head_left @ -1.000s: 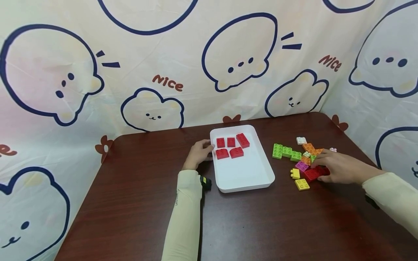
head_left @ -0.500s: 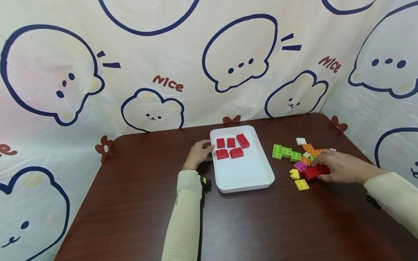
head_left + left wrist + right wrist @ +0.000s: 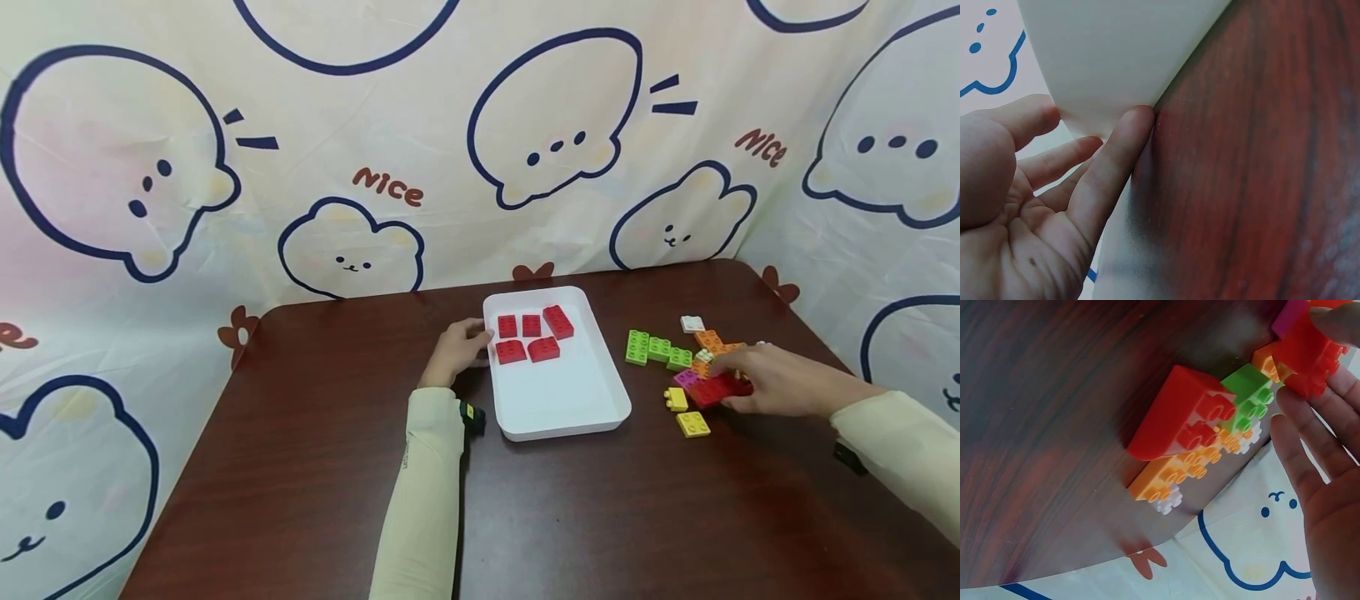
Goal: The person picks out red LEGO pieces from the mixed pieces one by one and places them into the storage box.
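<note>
My left hand touches the left side of a white tray. In the left wrist view its extended fingers rest against the tray's outer wall. Several red toy building bricks lie at the tray's far end. My right hand pinches a studded red building brick between thumb and fingers, over the pile on the right. Another red brick, with a sloped side, sits on the table below that hand in the right wrist view, beside a green brick and orange bricks.
Green bricks stand between tray and pile, with a white brick behind. A purple brick and two yellow pieces lie left of my right hand. A patterned cloth backs the brown table.
My right hand has shifted slightly left with the red brick, which now overlaps the purple brick more. The left hand stays at the tray, and the bricks inside keep their places.
</note>
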### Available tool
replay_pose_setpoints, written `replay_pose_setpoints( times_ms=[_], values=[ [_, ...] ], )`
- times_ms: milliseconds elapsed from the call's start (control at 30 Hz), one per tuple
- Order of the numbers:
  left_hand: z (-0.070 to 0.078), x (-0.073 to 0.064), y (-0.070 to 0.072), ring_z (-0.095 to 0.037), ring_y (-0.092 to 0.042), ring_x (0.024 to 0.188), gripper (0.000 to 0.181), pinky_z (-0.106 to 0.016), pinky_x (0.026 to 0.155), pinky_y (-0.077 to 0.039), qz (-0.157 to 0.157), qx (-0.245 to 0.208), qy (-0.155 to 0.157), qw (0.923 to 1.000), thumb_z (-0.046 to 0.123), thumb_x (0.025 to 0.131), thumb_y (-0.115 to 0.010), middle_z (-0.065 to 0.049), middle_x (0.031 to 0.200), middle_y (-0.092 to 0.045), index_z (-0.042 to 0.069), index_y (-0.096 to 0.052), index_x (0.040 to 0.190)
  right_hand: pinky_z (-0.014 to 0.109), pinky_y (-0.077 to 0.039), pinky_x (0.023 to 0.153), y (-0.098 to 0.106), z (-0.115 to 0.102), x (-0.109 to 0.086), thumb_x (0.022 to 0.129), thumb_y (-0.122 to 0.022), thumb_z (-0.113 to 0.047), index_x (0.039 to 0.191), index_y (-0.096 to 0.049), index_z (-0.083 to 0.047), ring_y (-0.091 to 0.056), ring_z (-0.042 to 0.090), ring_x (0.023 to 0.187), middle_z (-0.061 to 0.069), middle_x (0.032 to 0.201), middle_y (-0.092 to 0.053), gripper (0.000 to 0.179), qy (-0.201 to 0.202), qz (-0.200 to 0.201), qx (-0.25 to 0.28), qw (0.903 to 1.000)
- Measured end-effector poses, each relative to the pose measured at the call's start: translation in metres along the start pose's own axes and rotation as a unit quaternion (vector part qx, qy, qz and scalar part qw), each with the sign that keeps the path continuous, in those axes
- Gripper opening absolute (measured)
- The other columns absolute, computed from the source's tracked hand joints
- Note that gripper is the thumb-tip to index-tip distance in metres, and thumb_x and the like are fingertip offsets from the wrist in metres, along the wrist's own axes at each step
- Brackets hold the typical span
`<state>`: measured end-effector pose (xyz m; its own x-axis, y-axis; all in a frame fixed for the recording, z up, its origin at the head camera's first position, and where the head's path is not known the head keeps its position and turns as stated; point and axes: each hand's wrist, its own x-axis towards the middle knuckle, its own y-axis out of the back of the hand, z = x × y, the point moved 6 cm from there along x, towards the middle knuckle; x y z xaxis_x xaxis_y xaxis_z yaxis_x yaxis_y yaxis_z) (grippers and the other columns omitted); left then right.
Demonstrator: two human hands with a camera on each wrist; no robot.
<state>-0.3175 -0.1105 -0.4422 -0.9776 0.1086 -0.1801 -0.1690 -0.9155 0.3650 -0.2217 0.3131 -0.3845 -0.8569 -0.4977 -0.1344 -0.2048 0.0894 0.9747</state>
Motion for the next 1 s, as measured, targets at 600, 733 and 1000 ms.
replay_pose_setpoints(
  times_ms=[600, 733, 1000],
  values=[
    [0.0, 0.001, 0.0, -0.031, -0.067, 0.109, 0.054, -0.04, 0.085, -0.06, -0.003, -0.005, -0.002, 1.0, 0.029, 0.102, -0.063, -0.017, 0.133, -0.059, 0.007, -0.048, 0.149, 0.053, -0.059, 0.086, 0.01, -0.015, 0.008, 0.077, -0.088, -0.027, 0.117, -0.073, -0.011, -0.065, 0.027, 0.099, 0.011, 0.116, -0.07, 0.046, 0.012, 0.017, -0.013, 0.9997],
    [0.0, 0.001, 0.0, -0.031, -0.067, 0.109, 0.054, -0.039, 0.086, -0.06, -0.002, -0.004, 0.0, 1.0, 0.029, 0.102, -0.063, -0.017, 0.134, -0.059, 0.007, -0.048, 0.149, 0.052, -0.059, 0.086, 0.012, -0.019, 0.013, 0.076, -0.088, -0.026, 0.118, -0.073, -0.011, -0.064, 0.027, 0.1, 0.011, 0.117, -0.07, 0.047, 0.013, 0.022, -0.019, 0.9995],
    [0.0, 0.001, 0.001, -0.031, -0.067, 0.11, 0.054, -0.04, 0.085, -0.06, -0.003, -0.009, 0.001, 1.0, 0.029, 0.102, -0.063, -0.017, 0.134, -0.059, 0.007, -0.048, 0.149, 0.055, -0.057, 0.089, 0.016, -0.035, 0.024, 0.076, -0.088, -0.025, 0.122, -0.072, -0.011, -0.062, 0.031, 0.107, 0.011, 0.12, -0.068, 0.05, 0.025, 0.035, -0.032, 0.9986]
  ],
)
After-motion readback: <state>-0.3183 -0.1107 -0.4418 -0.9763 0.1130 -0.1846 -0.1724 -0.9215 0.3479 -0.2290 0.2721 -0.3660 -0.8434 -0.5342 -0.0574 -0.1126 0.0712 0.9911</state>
